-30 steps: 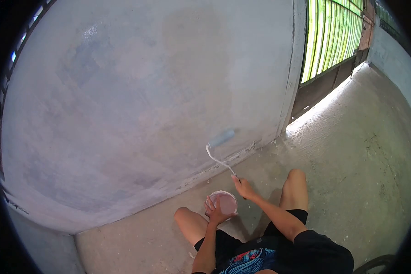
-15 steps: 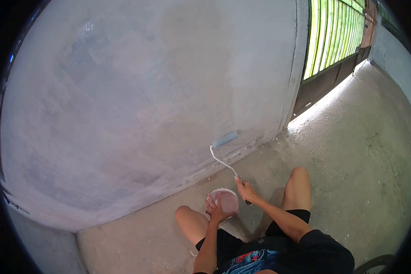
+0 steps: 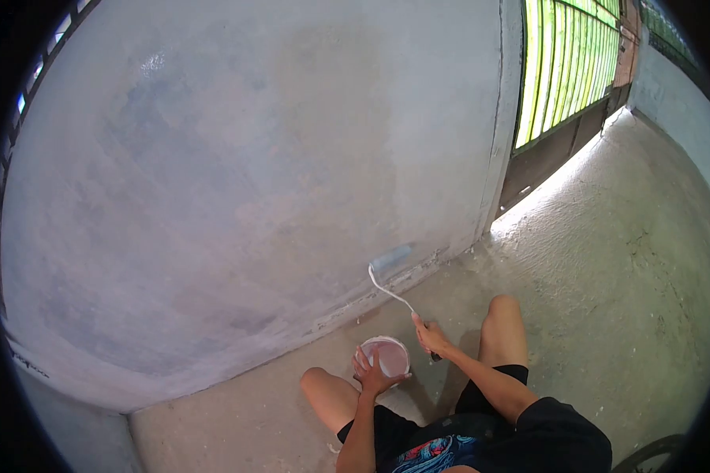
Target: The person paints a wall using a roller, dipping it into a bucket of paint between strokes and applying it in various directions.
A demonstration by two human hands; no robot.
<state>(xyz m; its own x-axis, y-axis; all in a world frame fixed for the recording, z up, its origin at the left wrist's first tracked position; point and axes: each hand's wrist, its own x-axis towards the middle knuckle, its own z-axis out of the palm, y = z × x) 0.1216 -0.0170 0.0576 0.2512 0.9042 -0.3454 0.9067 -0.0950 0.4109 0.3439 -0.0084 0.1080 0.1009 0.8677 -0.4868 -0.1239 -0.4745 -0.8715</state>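
My right hand (image 3: 431, 337) is closed around the handle of a paint roller (image 3: 391, 258). Its bluish sleeve rests against the lower part of the wall (image 3: 237, 197), just above the rough base edge, and a bent white wire frame joins sleeve to handle. Between my knees sits a small round bucket (image 3: 385, 340) with pinkish-white paint inside. My left hand (image 3: 374, 374) grips the bucket by its near left rim, fingers spread along the side and thumb over the opening. Pale smears mark the fingers.
A barred gate (image 3: 569, 71) stands at the upper right, bright light coming through and under it. Concrete floor (image 3: 592, 315) stretches right of my legs. Part of a dark wheel (image 3: 647, 457) shows at the bottom right. Another wall (image 3: 63, 410) meets the corner at left.
The roller has moved slightly down along the wall, and my right hand has come down with it. My left hand stays on the bucket. The view has shifted a little.
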